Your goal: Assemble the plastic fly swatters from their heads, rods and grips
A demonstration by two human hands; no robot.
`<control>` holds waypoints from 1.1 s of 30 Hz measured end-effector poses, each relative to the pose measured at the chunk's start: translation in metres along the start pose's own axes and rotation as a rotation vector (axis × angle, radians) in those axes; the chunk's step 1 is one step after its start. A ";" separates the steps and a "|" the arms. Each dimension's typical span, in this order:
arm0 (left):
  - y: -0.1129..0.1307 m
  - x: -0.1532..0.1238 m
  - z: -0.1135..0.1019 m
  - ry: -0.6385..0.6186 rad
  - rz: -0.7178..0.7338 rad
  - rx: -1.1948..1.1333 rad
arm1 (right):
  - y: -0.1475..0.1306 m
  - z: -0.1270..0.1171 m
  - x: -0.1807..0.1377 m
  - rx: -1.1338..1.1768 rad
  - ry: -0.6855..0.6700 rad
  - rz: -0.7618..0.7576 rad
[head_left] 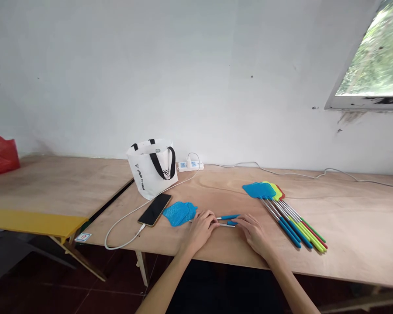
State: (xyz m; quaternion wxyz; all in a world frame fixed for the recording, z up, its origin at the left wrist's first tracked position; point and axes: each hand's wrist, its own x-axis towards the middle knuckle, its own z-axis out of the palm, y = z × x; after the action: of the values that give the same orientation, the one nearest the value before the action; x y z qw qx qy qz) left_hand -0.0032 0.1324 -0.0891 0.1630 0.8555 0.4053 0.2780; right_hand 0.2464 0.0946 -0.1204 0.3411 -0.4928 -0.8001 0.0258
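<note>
Two blue fly swatters (180, 213) lie on the plywood table (347, 244) with their mesh heads stacked to the left. My left hand (201, 227) is closed around their metal shafts just right of the heads. My right hand (253, 232) grips the blue handle end (231, 217) of the swatters, fingers curled. A bundle of several swatters (283, 211) in blue, green, yellow and red lies to the right, apart from both hands.
A black phone (155, 209) on a white charging cable lies left of the swatter heads. Behind it stand a white tote bag (153, 168) and a power strip (190, 165). A second table (52, 187) and a red bag (0, 152) are at left.
</note>
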 end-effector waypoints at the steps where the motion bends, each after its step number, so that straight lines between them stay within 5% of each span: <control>1: 0.000 0.000 0.000 0.003 -0.002 -0.004 | 0.000 -0.001 0.000 -0.002 -0.007 0.001; 12: 0.000 0.002 -0.002 0.038 -0.064 -0.041 | 0.018 0.005 -0.006 -0.119 0.074 0.088; 33: -0.005 0.002 -0.001 0.120 0.035 -0.010 | 0.005 -0.005 -0.001 0.156 0.126 0.065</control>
State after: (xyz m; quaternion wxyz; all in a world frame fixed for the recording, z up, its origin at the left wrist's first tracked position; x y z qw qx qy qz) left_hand -0.0062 0.1368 -0.0898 0.1379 0.8433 0.3981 0.3338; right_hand 0.2535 0.0950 -0.1191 0.4270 -0.4911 -0.7562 0.0680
